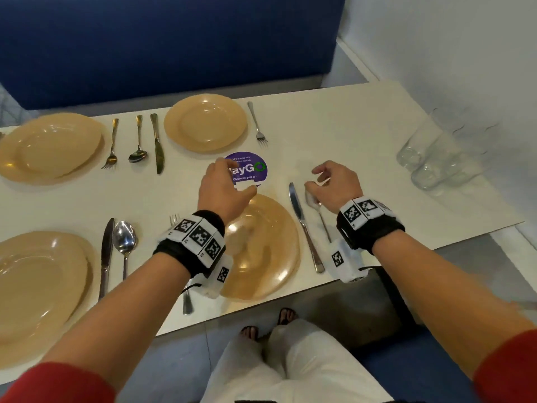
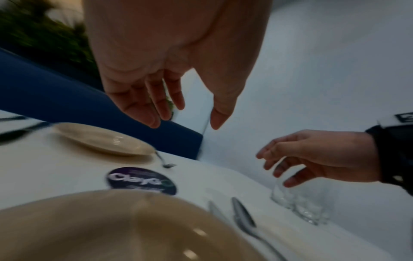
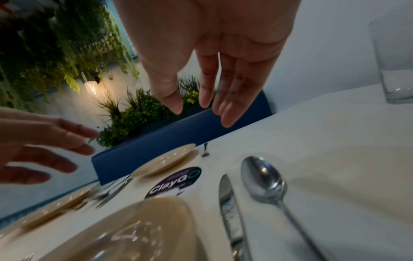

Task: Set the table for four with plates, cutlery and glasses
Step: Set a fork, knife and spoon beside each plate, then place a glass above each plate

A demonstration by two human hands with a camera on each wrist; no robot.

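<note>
Four tan plates lie on the white table (image 1: 363, 135). The near right plate (image 1: 267, 251) has a knife (image 1: 305, 228) and a spoon (image 1: 322, 219) on its right and a fork (image 1: 174, 219) on its left, partly under my left wrist. My left hand (image 1: 232, 178) hovers over that plate's far rim, fingers relaxed and holding nothing (image 2: 185, 123). Above the spoon's bowl (image 3: 261, 178), my right hand (image 1: 315, 178) hangs with loosely spread fingers, also holding nothing (image 3: 201, 114). A cluster of clear glasses (image 1: 441, 155) stands at the table's right end, beyond the right hand.
The far plate (image 1: 205, 122) has a fork (image 1: 257, 123) on its right. Both left plates (image 1: 49, 146) (image 1: 40, 283) have cutlery beside them. A purple round sticker (image 1: 250, 167) marks the table's middle. A blue bench back (image 1: 174, 39) runs behind the table, and a white wall is on the right.
</note>
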